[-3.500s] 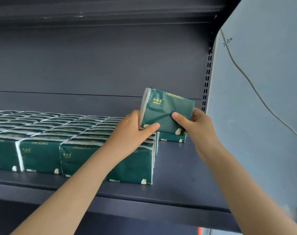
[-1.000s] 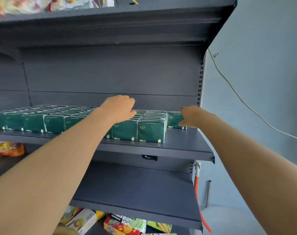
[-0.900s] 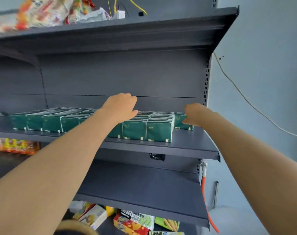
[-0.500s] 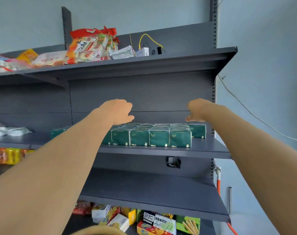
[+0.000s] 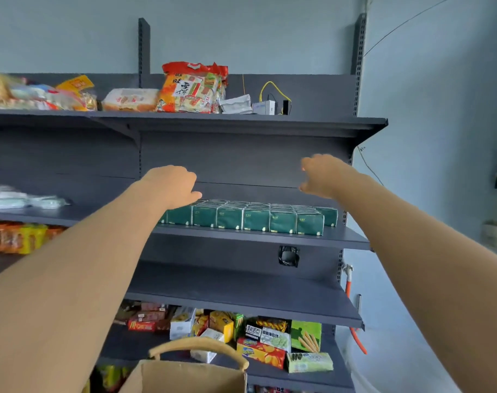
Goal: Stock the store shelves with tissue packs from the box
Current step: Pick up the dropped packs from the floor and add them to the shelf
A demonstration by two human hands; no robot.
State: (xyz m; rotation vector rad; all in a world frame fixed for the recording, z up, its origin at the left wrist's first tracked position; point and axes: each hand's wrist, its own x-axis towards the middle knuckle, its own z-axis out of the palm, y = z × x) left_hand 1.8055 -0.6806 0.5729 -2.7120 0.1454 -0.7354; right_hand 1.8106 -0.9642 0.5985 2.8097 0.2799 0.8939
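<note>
Several dark green tissue packs stand in tight rows on the dark grey middle shelf, reaching almost to its right end. My left hand hovers above and in front of the left end of the rows, fingers loosely curled, holding nothing. My right hand hangs in the air above the right end of the rows, fingers relaxed and empty. Neither hand touches a pack. A brown bag or box with a curved handle sits at the bottom edge of the view.
The top shelf carries snack bags and a small white device with yellow cable. A bare shelf lies below the tissues. Snack boxes fill the lowest shelf. An orange hose runs along the right upright.
Both hands let go of the tissue pack and drew back from the shelf. The view pulled away and upward, so the whole shelving unit and the brown bag came into sight.
</note>
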